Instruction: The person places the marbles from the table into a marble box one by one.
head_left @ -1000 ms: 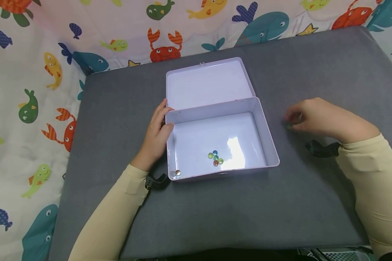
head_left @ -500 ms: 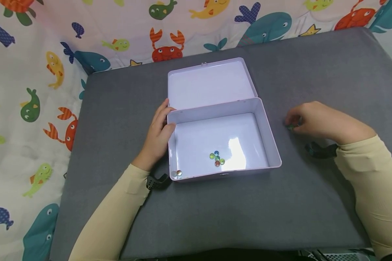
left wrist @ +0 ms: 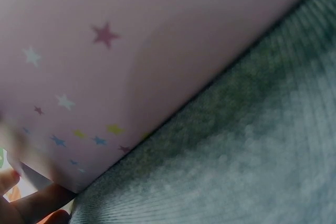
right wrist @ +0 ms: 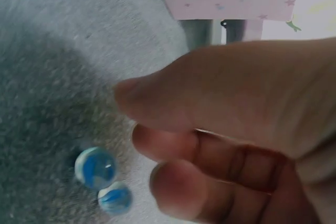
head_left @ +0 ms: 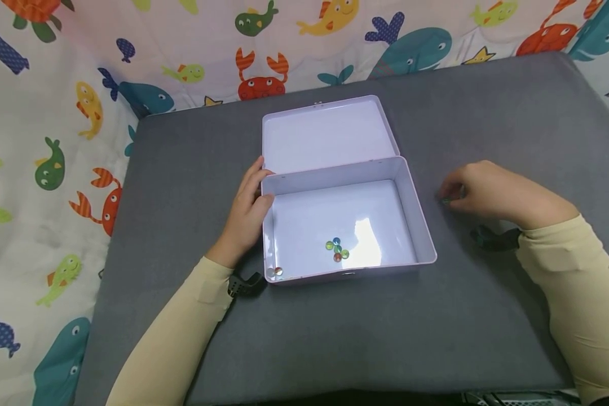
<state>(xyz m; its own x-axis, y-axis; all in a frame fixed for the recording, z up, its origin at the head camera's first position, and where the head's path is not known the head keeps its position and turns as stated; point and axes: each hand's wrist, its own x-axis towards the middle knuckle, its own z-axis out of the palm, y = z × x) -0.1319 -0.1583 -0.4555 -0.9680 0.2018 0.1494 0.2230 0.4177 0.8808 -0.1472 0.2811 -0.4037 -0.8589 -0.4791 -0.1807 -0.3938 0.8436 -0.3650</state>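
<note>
An open white tin box lies on the grey tabletop, its lid folded back. My left hand holds the box at its left wall, thumb at the rim and fingers by the back corner. In the left wrist view the box's pink, star-printed side fills the top. Several glass marbles lie inside. My right hand, to the right of the box, pinches a green marble at thumb and index fingertips. Two blue-and-white marbles show beside its fingers in the right wrist view.
A sheet printed with sea animals hangs behind and to the left of the grey table. A black strap is worn at the left wrist, another at the right.
My right hand has shifted slightly left, and the green marble has come left with it at the fingertips. My left hand keeps its hold on the box. The head view has tilted slightly.
</note>
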